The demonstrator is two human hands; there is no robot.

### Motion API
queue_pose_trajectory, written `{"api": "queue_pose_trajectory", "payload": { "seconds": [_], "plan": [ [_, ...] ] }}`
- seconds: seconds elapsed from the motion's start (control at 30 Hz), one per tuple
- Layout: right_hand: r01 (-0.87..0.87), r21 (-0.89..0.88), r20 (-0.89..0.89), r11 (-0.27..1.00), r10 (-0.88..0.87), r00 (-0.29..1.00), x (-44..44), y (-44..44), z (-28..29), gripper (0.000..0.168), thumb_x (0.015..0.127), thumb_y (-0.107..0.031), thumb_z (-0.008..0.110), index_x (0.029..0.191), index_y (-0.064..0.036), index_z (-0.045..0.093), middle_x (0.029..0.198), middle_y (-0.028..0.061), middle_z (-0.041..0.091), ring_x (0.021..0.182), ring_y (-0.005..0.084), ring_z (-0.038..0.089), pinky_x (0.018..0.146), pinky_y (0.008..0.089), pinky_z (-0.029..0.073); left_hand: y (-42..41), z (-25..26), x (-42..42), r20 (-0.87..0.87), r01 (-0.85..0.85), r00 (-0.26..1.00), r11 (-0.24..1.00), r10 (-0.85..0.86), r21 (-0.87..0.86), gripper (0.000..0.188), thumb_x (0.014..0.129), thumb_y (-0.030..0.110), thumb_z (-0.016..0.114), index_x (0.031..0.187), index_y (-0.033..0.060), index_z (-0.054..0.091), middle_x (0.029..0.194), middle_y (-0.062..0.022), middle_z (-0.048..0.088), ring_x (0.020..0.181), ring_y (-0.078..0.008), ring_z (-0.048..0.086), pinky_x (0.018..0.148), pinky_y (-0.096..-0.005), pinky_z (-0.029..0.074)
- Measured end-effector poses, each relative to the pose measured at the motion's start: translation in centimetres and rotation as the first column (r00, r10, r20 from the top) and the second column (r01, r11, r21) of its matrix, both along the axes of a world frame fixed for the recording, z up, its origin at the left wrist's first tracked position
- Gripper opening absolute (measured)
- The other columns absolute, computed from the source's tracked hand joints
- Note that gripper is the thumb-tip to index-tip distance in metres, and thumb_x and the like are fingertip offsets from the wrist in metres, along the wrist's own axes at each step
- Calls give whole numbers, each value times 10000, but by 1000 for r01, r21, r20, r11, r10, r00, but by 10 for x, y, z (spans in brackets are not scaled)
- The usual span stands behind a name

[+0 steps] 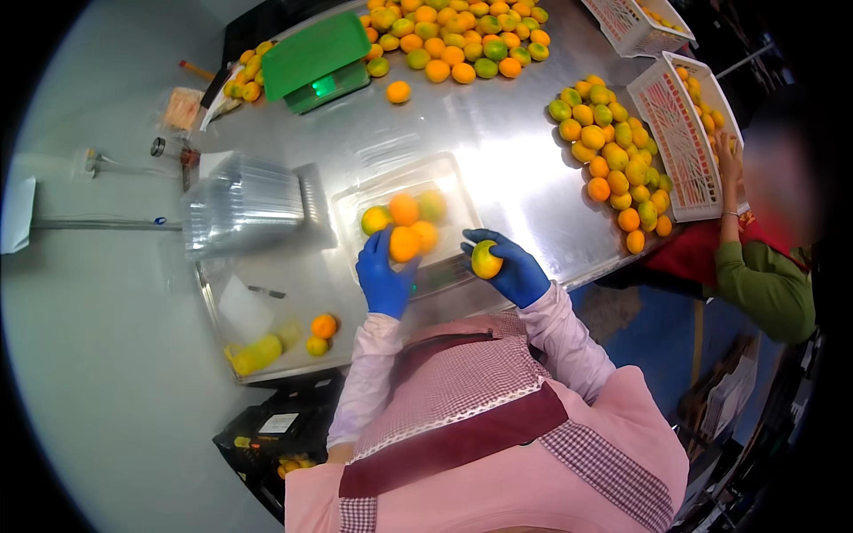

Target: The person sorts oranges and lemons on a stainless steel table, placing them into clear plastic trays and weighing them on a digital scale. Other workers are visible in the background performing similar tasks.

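Note:
My left hand (386, 273), in a blue glove, is at the near left side of a shallow tray (472, 193) and has its fingers against an orange citrus fruit (404, 244). Several more fruits lie together there, among them an orange one (404, 208) and a greenish one (376, 220). My right hand (510, 263), also gloved in blue, holds a yellow-green citrus fruit (486, 260) just right of the tray. Under the tray's near edge a small green display glows, partly hidden by my left hand.
Clear plastic containers (246, 206) are stacked left. A green-topped scale (316, 53) stands at the back beside piled citrus (460, 33). Another pile (616, 160) lies right, near a white crate (680, 140) and a co-worker's hand (728, 156). Two fruits (324, 326) and a yellow bottle (256, 355) lie near left.

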State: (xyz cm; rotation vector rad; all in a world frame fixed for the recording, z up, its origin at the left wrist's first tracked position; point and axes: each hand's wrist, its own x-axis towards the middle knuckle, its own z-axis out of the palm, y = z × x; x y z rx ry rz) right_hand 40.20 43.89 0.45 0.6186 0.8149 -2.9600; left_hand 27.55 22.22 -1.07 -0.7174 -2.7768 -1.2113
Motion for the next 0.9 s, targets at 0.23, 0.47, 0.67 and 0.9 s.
{"api": "queue_pose_trajectory", "payload": {
  "seconds": [0.23, 0.47, 0.67, 0.9],
  "plan": [
    [154, 781, -78, 605, -151, 985, -56, -26, 5, 521, 830, -76, 794, 1308, -41, 588, 1288, 106, 612, 1158, 228, 620, 982, 326, 497, -1, -8, -4, -25, -62, 998, 997, 64, 54, 710, 694, 160, 886, 1343, 66, 614, 1269, -170, 627, 1163, -352, 604, 988, -430, 488],
    [371, 892, -326, -258, 201, 924, -79, -35, -17, 413, 810, -128, 761, 1213, -80, 684, 1307, 140, 633, 1227, 360, 575, 1069, 457, 432, -6, -8, -10, -88, -38, 995, 999, 39, 4, 719, 732, 139, 862, 1382, 39, 571, 1342, -179, 605, 1218, -342, 588, 1031, -421, 469],
    [275, 948, -263, -160, 93, 960, -21, -30, -25, 305, 822, -10, 694, 1118, -78, 727, 1218, 122, 690, 1219, 341, 597, 1034, 440, 468, -16, -10, -7, -27, -29, 999, 994, 32, 101, 691, 797, 146, 812, 1423, 48, 536, 1378, -178, 584, 1259, -349, 563, 1054, -421, 454],
    [222, 962, -235, -158, -66, 970, -24, -21, -12, 295, 820, -23, 711, 1110, -73, 726, 1209, 115, 695, 1223, 347, 592, 1027, 441, 481, -30, -11, -13, 49, -93, 995, 985, 87, 148, 567, 879, 61, 714, 1419, 52, 542, 1402, -146, 573, 1279, -298, 550, 1085, -387, 428]
  ]
}}
